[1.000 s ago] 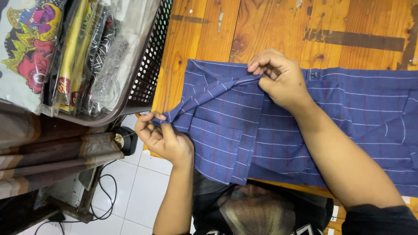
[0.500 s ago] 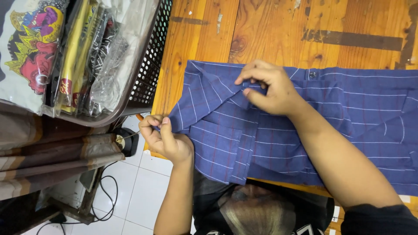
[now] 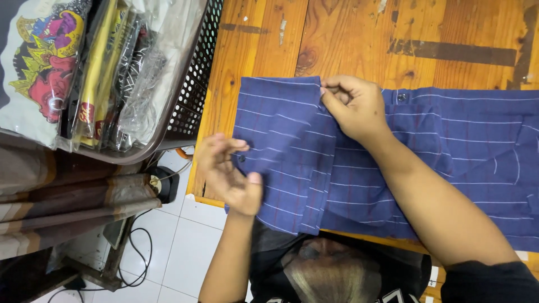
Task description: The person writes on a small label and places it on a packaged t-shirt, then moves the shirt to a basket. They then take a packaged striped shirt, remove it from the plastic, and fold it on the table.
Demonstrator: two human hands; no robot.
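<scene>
Right hand pinched the folded edge of blue striped shirt lying flat on wooden table. Left hand hovered loosely open, holding nothing, having released the shirt's corner since earlier. Clear-wrapped colourful packages stood upright in black mesh basket, far left.

Single head-worn view, looking steeply down and close over the wooden table, both hands and forearms in frame, with a black mesh basket and tiled floor at left.
</scene>
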